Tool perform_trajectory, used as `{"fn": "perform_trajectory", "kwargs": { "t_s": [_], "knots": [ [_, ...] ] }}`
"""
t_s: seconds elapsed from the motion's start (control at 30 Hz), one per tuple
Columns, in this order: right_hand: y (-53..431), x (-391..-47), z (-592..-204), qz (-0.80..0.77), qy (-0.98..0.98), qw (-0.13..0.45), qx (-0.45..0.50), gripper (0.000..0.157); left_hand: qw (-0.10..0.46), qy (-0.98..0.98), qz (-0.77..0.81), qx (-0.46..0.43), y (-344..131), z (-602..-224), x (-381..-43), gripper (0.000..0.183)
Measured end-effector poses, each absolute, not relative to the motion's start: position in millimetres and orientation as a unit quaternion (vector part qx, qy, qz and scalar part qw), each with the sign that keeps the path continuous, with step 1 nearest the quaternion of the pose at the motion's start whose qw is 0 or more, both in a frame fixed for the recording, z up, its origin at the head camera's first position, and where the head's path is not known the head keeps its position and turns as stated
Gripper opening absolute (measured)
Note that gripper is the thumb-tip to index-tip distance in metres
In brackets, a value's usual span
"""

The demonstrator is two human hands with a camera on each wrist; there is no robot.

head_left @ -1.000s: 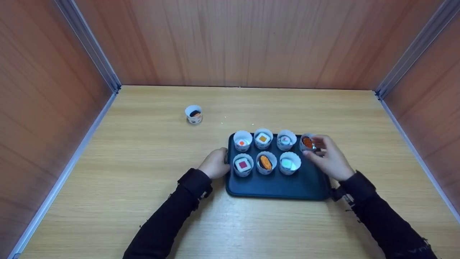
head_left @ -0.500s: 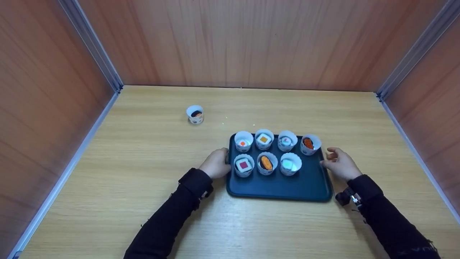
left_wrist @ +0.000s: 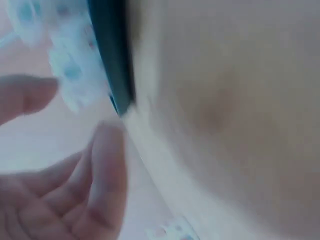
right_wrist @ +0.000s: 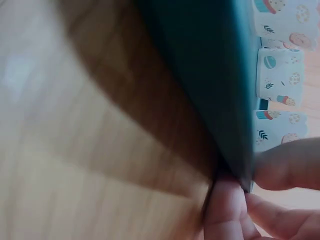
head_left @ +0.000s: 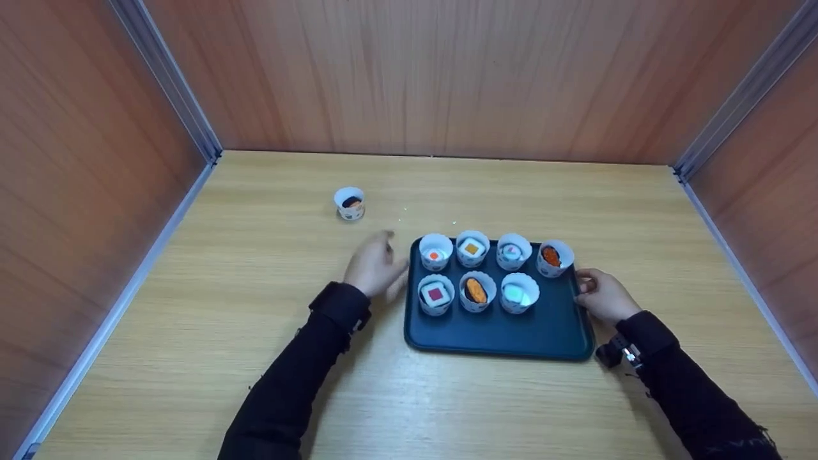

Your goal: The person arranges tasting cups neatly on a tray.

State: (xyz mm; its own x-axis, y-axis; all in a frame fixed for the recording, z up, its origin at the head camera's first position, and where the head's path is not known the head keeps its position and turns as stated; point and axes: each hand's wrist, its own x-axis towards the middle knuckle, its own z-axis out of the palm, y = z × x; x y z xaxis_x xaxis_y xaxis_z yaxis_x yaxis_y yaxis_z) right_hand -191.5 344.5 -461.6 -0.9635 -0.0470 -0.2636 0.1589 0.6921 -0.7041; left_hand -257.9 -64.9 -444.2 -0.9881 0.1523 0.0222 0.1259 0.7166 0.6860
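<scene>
A dark teal tray [head_left: 489, 338] lies on the table and bears several white printed paper cups in two rows. The back right cup [head_left: 555, 259] contains a reddish-orange piece; the front left cup [head_left: 436, 296] contains a white square with a dark pink centre. My right hand [head_left: 604, 297] pinches the tray's right edge, thumb on top and a finger beneath in the right wrist view. Left of the tray, my left hand [head_left: 372, 265] is off its edge with thumb and fingers spread apart. A single paper cup [head_left: 349, 206] with a dark and orange piece inside stands beyond that hand.
The pale wooden table [head_left: 255, 287] is enclosed by wood-grain panels at the back [head_left: 434, 76], left and right, with grey metal strips in the corners. Small white specks lie on the table behind the tray.
My right hand has released the back right cup, moved right and down, and taken the tray's right edge. My left hand has let go of the tray's left edge and moved away to the upper left.
</scene>
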Motion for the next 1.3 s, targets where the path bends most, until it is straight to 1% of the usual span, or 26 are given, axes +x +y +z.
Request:
{"fn": "perform_trajectory", "kwargs": {
  "t_s": [0.1, 0.17, 0.2, 0.27, 0.33, 0.43, 0.53, 0.77, 0.97, 1.07, 1.3],
  "knots": [
    [346, -191, -462, -0.388, 0.912, 0.13, 0.03, 0.06, -0.072, 0.925, 0.369, 0.059, -71, -443, -275, 0.084],
    [346, -192, -462, -0.389, 0.912, 0.128, 0.03, 0.059, -0.111, 0.924, 0.362, 0.051, -76, -443, -287, 0.097],
    [346, -192, -462, -0.389, 0.912, 0.129, 0.03, 0.059, -0.12, 0.924, 0.361, 0.045, -79, -443, -293, 0.103],
    [346, -192, -462, -0.393, 0.91, 0.129, 0.028, 0.059, -0.124, 0.924, 0.361, 0.035, -85, -443, -304, 0.113],
    [346, -192, -463, -0.398, 0.907, 0.132, 0.029, 0.06, -0.11, 0.925, 0.363, 0.024, -90, -442, -316, 0.121],
    [347, -192, -463, -0.404, 0.904, 0.134, 0.029, 0.06, -0.091, 0.926, 0.365, 0.006, -96, -443, -332, 0.128],
    [347, -192, -462, -0.409, 0.902, 0.137, 0.031, 0.06, -0.07, 0.924, 0.375, -0.014, -101, -446, -344, 0.131],
    [349, -191, -463, -0.412, 0.9, 0.137, 0.026, 0.061, -0.014, 0.894, 0.446, -0.043, -106, -451, -360, 0.124],
    [345, -194, -464, -0.411, 0.901, 0.136, 0.019, 0.06, 0.011, 0.891, 0.451, -0.041, -113, -451, -362, 0.112],
    [344, -195, -463, -0.412, 0.901, 0.139, 0.018, 0.059, 0.009, 0.888, 0.457, -0.045, -114, -451, -363, 0.102],
    [342, -196, -463, -0.416, 0.898, 0.145, 0.013, 0.061, -0.01, 0.893, 0.445, -0.064, -112, -449, -360, 0.071]
  ]
}}
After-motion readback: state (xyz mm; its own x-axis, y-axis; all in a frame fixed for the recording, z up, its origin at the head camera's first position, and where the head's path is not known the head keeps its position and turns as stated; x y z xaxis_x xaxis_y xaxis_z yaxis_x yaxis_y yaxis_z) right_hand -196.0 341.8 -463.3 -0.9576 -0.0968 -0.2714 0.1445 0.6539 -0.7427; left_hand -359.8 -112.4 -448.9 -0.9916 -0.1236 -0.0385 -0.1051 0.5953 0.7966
